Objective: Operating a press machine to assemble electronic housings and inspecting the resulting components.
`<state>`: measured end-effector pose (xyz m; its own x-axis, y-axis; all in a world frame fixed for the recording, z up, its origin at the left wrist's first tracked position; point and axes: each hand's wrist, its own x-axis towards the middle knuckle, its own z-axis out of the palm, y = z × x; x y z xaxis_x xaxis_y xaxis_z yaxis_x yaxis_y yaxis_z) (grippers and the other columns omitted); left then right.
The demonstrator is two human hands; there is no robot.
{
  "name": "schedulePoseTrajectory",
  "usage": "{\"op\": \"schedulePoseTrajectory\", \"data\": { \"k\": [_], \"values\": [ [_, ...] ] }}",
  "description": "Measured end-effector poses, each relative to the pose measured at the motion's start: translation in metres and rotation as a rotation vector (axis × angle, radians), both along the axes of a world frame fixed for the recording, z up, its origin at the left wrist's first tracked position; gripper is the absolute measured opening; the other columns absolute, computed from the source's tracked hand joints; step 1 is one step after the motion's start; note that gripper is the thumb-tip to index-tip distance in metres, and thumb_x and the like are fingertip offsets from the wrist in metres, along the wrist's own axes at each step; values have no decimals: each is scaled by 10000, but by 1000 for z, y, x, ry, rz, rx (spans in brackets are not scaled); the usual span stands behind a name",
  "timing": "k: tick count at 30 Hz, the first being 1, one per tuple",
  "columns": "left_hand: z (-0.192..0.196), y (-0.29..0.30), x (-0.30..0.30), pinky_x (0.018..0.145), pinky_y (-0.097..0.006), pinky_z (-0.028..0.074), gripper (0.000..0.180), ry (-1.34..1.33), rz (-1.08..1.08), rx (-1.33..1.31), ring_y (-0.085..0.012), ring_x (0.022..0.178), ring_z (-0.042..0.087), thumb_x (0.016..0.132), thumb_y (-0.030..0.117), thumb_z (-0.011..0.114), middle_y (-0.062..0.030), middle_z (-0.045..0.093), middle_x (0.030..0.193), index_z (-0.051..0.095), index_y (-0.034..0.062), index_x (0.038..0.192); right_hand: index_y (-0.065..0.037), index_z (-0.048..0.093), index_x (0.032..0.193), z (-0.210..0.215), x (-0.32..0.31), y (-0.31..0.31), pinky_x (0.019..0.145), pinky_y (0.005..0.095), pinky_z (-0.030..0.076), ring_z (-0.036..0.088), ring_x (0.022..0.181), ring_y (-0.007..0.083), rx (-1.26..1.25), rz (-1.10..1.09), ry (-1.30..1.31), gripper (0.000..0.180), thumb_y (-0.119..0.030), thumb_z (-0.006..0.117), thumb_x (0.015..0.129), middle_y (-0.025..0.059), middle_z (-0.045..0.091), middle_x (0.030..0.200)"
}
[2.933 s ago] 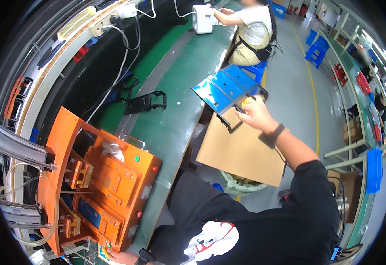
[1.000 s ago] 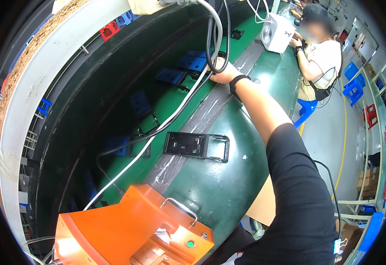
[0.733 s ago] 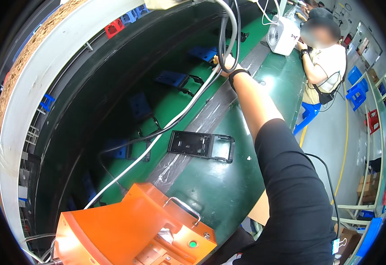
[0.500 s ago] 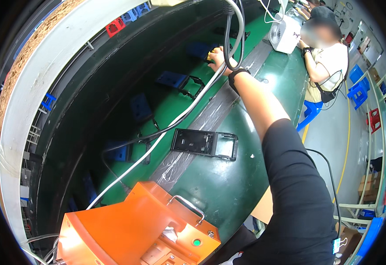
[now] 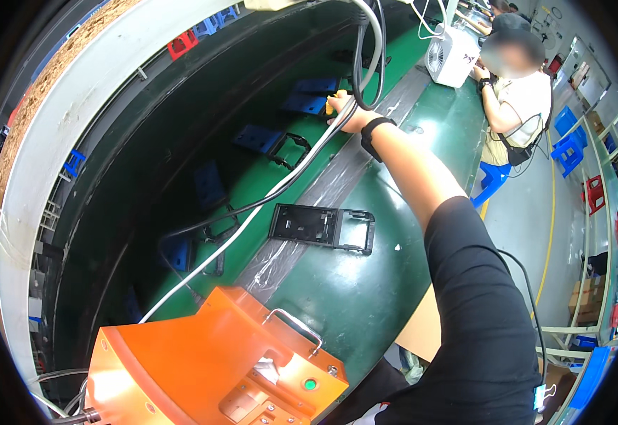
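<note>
Head view: right hand extended over blue part, grip state indeterminate; placement step likely; next requires retraction. Left hand unseen.

A big orange machine sits at the bottom, far from the fingers. It has a green button and a metal handle. A black frame lies flat on the green belt, well below the fingers. A white fan box stands up past the fingers to the right. Another person sits beside it. Blue stools stand on the floor.
</note>
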<state>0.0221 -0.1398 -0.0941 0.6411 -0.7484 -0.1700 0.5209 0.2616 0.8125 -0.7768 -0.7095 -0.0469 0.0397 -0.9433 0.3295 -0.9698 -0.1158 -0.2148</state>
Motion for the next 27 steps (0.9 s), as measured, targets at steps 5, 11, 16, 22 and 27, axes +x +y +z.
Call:
{"op": "schedulePoseTrajectory", "data": {
  "k": [5, 11, 16, 22, 27],
  "values": [
    [16, -22, -21, 932, -469, 481, 442, -46, 65, 54, -328, 1060, 608, 972, 348, 465, -173, 636, 1186, 599, 7, 1220, -9, 609, 1193, 2, 6, -19, 925, 466, 509, 622, 1032, 425, 87, -114, 31, 549, -286, 785, 753, 284, 581, 1137],
    [29, -46, -51, 937, -469, 480, 415, -89, 153, 125, -335, 1061, 610, 974, 307, 466, -181, 637, 1187, 603, -1, 1216, -6, 581, 1271, -5, 0, -36, 1000, 426, 479, 584, 1130, 417, 135, -226, -22, 623, -306, 790, 767, 282, 535, 1242],
    [45, -67, -72, 942, -469, 479, 393, -128, 209, 186, -341, 1062, 611, 975, 273, 467, -187, 638, 1189, 607, -7, 1213, -25, 590, 1280, -5, -4, -39, 981, 424, 494, 595, 1122, 401, 118, -228, -11, 689, -346, 831, 720, 247, 549, 1248],
    [75, -70, -89, 948, -468, 479, 369, -176, 252, 296, -348, 1063, 613, 976, 232, 468, -194, 639, 1190, 611, -14, 1210, -37, 681, 1069, 21, 11, -5, 933, 456, 500, 624, 1055, 369, -170, -150, 34, 609, -539, 768, 736, 227, 636, 1071],
    [105, -56, -100, 951, -468, 478, 353, -210, 316, 332, -353, 1064, 614, 977, 205, 469, -199, 640, 1191, 614, -19, 1207, 1, 590, 1268, 27, 67, 82, 1007, 423, 457, 570, 1183, 406, 133, 37, -548, 705, -475, 760, 777, 281, 606, 1205]
  ]
}}
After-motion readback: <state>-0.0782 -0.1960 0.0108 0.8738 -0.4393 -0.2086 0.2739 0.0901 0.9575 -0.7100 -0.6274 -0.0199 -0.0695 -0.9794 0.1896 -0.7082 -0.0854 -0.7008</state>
